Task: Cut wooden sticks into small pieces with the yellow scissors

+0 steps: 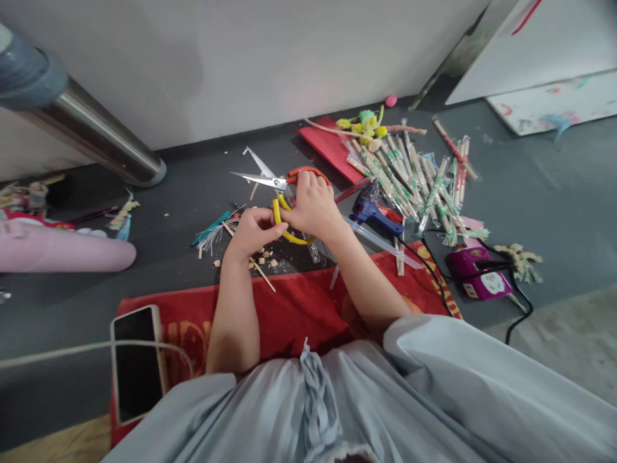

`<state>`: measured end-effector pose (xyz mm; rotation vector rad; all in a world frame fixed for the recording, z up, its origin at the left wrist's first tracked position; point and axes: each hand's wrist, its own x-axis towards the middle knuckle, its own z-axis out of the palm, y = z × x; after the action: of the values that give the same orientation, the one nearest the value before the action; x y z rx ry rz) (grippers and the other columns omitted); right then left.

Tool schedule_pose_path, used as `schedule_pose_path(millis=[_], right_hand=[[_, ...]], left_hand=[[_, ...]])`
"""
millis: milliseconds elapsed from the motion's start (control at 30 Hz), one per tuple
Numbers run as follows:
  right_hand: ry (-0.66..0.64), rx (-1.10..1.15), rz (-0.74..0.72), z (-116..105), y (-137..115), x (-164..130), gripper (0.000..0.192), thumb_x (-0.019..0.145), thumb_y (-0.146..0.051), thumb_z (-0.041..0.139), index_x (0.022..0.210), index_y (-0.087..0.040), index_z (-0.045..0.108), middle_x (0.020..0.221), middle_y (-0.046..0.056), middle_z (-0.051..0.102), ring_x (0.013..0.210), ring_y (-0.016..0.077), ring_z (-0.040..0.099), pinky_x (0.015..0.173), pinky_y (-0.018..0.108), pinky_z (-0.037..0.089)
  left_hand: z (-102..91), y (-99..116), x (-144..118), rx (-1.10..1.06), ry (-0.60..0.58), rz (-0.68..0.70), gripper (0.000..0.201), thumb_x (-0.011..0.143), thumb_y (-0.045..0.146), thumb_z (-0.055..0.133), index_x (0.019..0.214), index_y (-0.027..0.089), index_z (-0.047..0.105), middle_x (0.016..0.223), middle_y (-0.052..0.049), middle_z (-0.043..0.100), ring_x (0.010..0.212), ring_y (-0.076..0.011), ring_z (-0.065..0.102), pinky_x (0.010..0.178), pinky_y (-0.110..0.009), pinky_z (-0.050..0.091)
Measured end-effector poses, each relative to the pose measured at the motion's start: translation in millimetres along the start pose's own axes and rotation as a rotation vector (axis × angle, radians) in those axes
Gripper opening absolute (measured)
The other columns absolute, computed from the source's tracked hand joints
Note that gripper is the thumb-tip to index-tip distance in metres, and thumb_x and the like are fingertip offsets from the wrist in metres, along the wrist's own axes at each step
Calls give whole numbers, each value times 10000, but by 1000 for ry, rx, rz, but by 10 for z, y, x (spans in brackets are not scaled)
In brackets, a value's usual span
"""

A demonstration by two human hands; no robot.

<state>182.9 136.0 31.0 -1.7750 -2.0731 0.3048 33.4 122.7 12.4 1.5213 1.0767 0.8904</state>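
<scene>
My right hand [315,204] is closed around the orange-handled scissors [276,182]. Their silver blades are spread apart and point left. A thick yellow curved strip [277,211] loops below the scissors, partly hidden by my right hand; whether it belongs to the scissors' lower handle, I cannot tell. Against this strip my left hand [254,231] is closed, thumb and fingers meeting at its near end. Under my hands lie a thin wooden stick [263,275], small beige cut bits [263,260] and a teal strip with white fringe [212,230].
Wrapped chopstick-like sticks [409,173] are heaped to the right, near a blue glue gun [373,209] and a purple power block [475,273] with black cords. A red cloth [183,296] carries a phone [138,363]. At left are a pink bottle [67,247] and metal leg [110,132].
</scene>
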Motion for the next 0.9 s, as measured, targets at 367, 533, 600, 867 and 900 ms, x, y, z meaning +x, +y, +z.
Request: schedule_pose_path(millis=[367,533,600,867,900], right_hand=[[-46,18,-25,-67,83,9,564,812,-559,456,1134,-97,436,1137,209,541,1117,359,489,930,512,373],[-93,41,-84,-132,115,-8,590,792,-605,475,1120,-115,453,1128,208,558,1117,351,489,925,505,386],[-99,50,-112,-152,118,-18,594,783,-617,483,1113,-124,462,1118,200,568,1106,349,494,918,500,394],[-130,80,-190,-187,145,-29,613,759,-616,527,1133,-132,476,1158,175,558,1110,338,496,942,484,387],[-136,89,-193,-190,150,-30,607,761,-614,526,1131,-136,474,1162,173,556,1117,335,492,943,483,386]], left_hand=[[6,-52,43,18,320,45,361,735,500,610,557,188,566,471,27,518,411,-64,442,406,-202,345],[-77,-124,52,329,707,293,142,781,293,592,683,190,580,636,16,525,573,-88,468,540,-232,377],[-97,-140,50,448,724,348,51,754,234,619,765,190,597,731,-1,545,664,-110,499,603,-248,399],[-100,-232,95,559,698,371,65,730,258,664,733,198,641,787,-21,659,794,-160,586,768,-320,474],[-99,-239,97,541,705,352,67,734,268,664,723,203,652,768,-13,665,777,-154,595,763,-317,481]])
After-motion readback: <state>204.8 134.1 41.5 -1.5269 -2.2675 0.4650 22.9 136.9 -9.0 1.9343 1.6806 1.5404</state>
